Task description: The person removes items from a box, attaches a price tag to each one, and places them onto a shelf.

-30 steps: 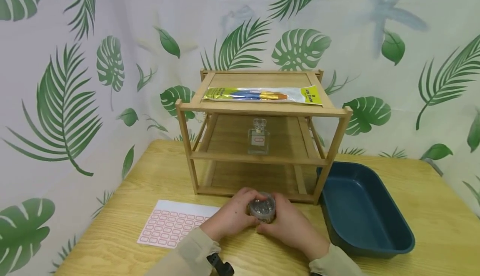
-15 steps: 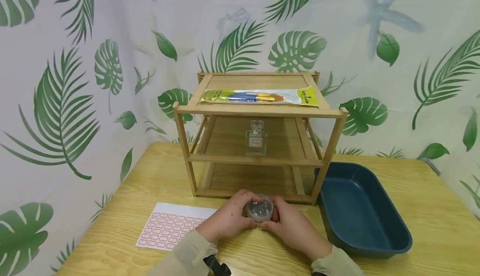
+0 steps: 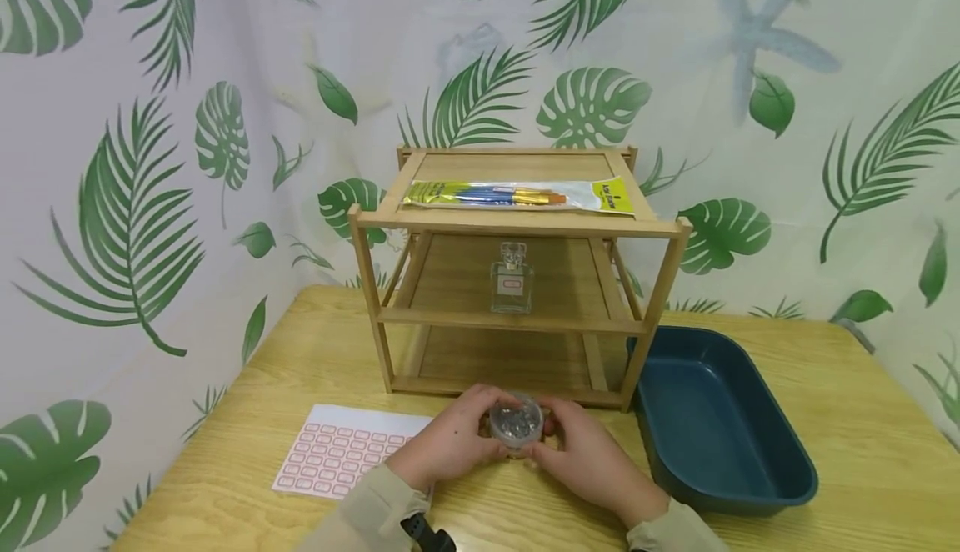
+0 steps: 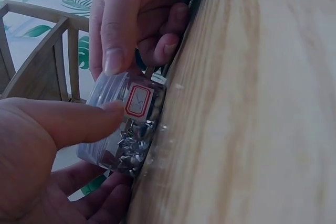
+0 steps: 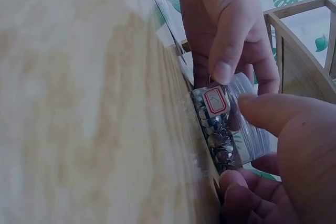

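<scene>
In the head view a small clear round jar with a screw lid stands on the table in front of the wooden rack. Shiny silver metal pieces lie inside it, and a red-bordered label with a handwritten mark is on its side. My left hand grips the jar from the left, its thumb near the label and fingers round the far side. From the right, my right hand holds it too, with the thumb against the front of the jar. Part of the jar's sides is hidden behind the fingers.
A three-tier wooden rack stands behind the hands. A packet of paintbrushes lies on its top, and a glass perfume bottle stands on the middle shelf. Left is a label sheet; right, a dark blue basin.
Both hands keep hold of the jar, and their fingers have shifted slightly around it. More of the lid shows now than a second ago. The head view has moved a little.
</scene>
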`<state>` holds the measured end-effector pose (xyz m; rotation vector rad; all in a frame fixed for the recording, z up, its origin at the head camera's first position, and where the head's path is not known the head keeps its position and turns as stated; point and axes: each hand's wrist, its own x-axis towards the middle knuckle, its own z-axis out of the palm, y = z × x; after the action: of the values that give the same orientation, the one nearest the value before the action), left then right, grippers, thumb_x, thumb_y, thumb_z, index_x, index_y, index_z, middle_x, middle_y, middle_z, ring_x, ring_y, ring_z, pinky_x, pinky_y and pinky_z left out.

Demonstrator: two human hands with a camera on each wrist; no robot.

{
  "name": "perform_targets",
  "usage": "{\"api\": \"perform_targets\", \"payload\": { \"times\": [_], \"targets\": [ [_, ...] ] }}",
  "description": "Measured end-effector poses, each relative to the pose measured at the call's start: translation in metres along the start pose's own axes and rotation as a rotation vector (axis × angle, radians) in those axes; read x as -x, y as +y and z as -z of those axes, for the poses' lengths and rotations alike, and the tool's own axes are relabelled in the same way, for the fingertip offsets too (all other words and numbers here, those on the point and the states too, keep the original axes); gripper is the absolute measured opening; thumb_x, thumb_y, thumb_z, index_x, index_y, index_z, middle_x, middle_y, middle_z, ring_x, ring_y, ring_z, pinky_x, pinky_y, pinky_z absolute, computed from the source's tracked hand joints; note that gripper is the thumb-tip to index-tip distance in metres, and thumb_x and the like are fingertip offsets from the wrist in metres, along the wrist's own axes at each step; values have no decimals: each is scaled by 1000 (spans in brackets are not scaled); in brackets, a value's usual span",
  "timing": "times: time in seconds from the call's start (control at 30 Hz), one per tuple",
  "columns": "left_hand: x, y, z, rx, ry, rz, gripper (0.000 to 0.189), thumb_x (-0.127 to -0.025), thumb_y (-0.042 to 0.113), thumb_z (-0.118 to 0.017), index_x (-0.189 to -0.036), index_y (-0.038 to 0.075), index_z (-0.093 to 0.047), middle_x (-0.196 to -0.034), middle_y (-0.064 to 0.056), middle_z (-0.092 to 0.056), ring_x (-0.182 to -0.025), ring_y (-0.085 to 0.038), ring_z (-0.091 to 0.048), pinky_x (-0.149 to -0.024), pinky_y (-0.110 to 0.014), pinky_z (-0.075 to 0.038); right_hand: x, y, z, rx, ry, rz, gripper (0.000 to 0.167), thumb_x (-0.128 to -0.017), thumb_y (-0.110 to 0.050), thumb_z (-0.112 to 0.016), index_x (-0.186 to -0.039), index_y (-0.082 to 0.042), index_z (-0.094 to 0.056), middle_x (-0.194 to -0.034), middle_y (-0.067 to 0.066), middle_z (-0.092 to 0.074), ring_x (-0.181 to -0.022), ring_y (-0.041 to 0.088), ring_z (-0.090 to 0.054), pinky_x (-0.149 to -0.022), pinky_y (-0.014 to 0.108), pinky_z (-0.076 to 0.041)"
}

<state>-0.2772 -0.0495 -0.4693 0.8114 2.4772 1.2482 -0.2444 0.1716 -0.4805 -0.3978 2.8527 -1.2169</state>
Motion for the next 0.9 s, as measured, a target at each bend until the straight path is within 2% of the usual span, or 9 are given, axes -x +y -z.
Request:
{"api": "perform_targets", "payload": {
  "times": [0.17,0.33,0.43,0.53,0.67,0.8,0.9],
  "targets": [
    [0,4,3,-48,-12,10,56,-91,23,-79,-142,25,-55,-138,1,-53,-125,-20,-53,-103,-45,-46,1,-2,0,-12,22,-14,64,-85,-40,-83,-137,-14,-58,-116,1,-61,-92,14,-55,-72,34,-47],
    [4,12,14,-80,-48,35,60,-93,27,-76,-148,24,-50,-144,3,-52,-128,-18,-52,-104,-47,-45,2,-3,1,-27,5,-7,69,-85,-44,-82,-141,-16,-55,-113,-1,-60,-91,16,-55,-70,34,-46],
    [10,20,29,-124,-23,23,63,-95,29,-73,-152,23,-45,-148,2,-49,-131,-21,-50,-105,-49,-44,3,-4,1,-26,5,7,68,-85,-44,-82,-141,-17,-55,-114,-2,-60,-96,15,-57,-73,35,-47],
    [19,29,49,-181,68,-7,64,-98,32,-69,-154,22,-41,-153,1,-44,-136,-23,-46,-107,-50,-42,3,-4,0,-27,9,12,68,-84,-46,-82,-140,-16,-56,-115,-2,-61,-100,15,-58,-76,37,-48],
    [33,39,78,-190,229,-49,63,-98,32,-69,-154,19,-42,-151,-1,-46,-136,-23,-46,-107,-49,-42,4,-5,-1,-38,0,3,69,-84,-47,-82,-139,-15,-55,-114,-1,-62,-92,15,-57,-72,35,-47],
    [43,41,105,-145,396,-100,58,-98,22,-70,-150,13,-45,-144,-5,-52,-130,-24,-50,-103,-48,-45,5,-5,0,-47,-12,2,69,-84,-46,-82,-139,-14,-55,-112,1,-62,-78,15,-54,-63,31,-47],
    [46,38,122,-95,561,-125,56,-97,13,-70,-147,9,-46,-137,-10,-54,-122,-27,-53,-98,-48,-48,5,-5,0,-60,-24,1,69,-85,-45,-82,-140,-13,-54,-112,2,-62,-71,15,-52,-59,30,-47]
  ]
}}
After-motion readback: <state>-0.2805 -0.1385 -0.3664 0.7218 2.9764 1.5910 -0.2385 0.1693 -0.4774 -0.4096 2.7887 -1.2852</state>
